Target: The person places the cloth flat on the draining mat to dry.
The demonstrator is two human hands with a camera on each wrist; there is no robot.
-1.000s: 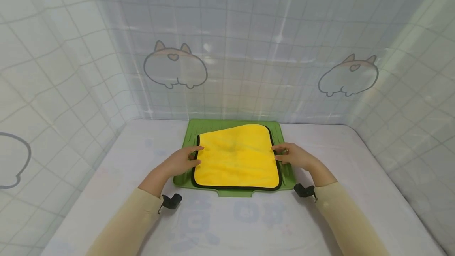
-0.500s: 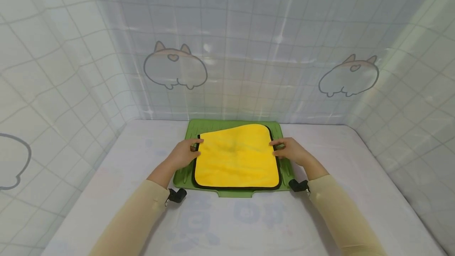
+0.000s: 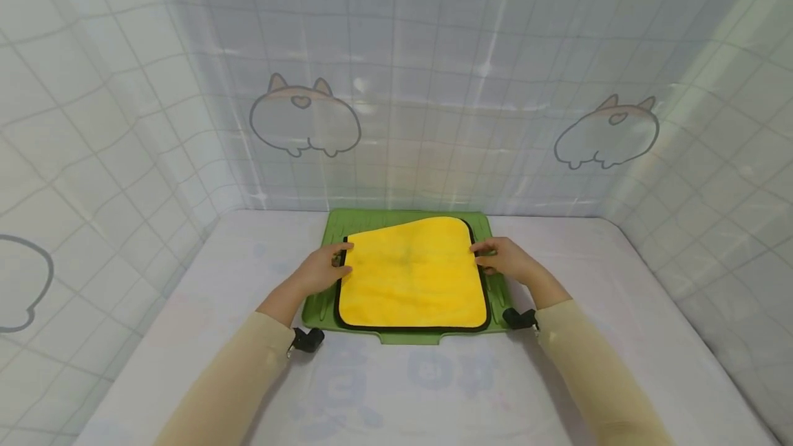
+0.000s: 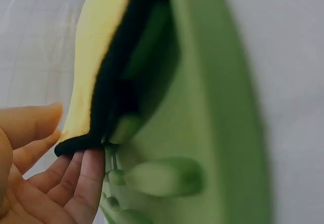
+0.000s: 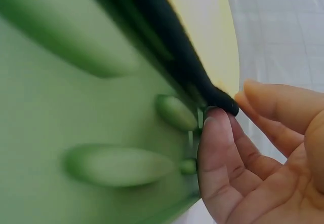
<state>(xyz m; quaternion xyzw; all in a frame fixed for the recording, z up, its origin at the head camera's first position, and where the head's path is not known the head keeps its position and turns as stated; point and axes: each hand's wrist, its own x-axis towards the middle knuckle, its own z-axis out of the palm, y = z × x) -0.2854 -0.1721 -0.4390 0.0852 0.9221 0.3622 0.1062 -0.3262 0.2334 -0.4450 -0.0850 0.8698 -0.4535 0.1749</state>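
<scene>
A yellow cloth (image 3: 411, 281) with black trim lies on a green ribbed drying tray (image 3: 347, 217). Its far edge slants, lower at the left corner. My left hand (image 3: 319, 269) pinches the cloth's left edge, with some fingertips on top and others under the trim. At the opposite edge, my right hand (image 3: 506, 260) grips the cloth the same way. In the left wrist view the black trim (image 4: 76, 144) sits between the fingers of my left hand (image 4: 55, 178). The right wrist view has my right hand (image 5: 258, 153) at the trim (image 5: 223, 100), above raised green ribs (image 5: 121, 165).
The tray rests on a pale printed tablecloth (image 3: 427, 398). White grid-patterned sheeting (image 3: 458, 143) hangs close behind it and at both sides. A black camera mount hangs at each wrist, the left one (image 3: 308, 340) near the tray's front corner.
Both hands have slid a little farther from me along the cloth's side edges, mostly in the first half second. The cloth and tray have stayed in place.
</scene>
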